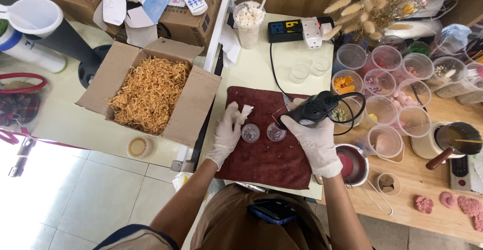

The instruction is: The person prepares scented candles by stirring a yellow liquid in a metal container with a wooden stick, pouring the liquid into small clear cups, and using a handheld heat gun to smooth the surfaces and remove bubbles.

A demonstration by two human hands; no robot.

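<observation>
A: Starting far left — what's there?

B: White funnel-like bowl (36,13) top left, red-rimmed basket (20,91) at the edge. Then an open cardboard box (193,104) full of orange shredded paper (149,94), w/ a small round tub (139,147) just below it on the pale table (60,119).

A: And the hands?

B: Both in white gloves, over a dark red cloth (261,154). Left hand (227,131) is clenched on a bit of white tissue (246,111), sitting just left of two small clear cups (262,132) that stand side by side on the cloth. Can't tell if it touches the nearer cup.

A: Right one?

B: Right hand (314,139) is grasping a black heat tool (314,108) by its body, nozzle end aimed down-left toward the cups, tip just above the right cup. Its black cord (352,110) loops off to the right; another cord runs up to a power strip (297,28) at the back.

A: Further right?

B: Small pot (352,165) w/ red stuff inside, touching the cloth's right edge approx. Beyond it, many clear plastic cups (385,81) w/ coloured bits, a dark mug (458,139) w/ a wooden handle, dried grass stems (372,3) up top, and pink flower-shaped pieces (453,203) on the wooden table (417,204).
</observation>
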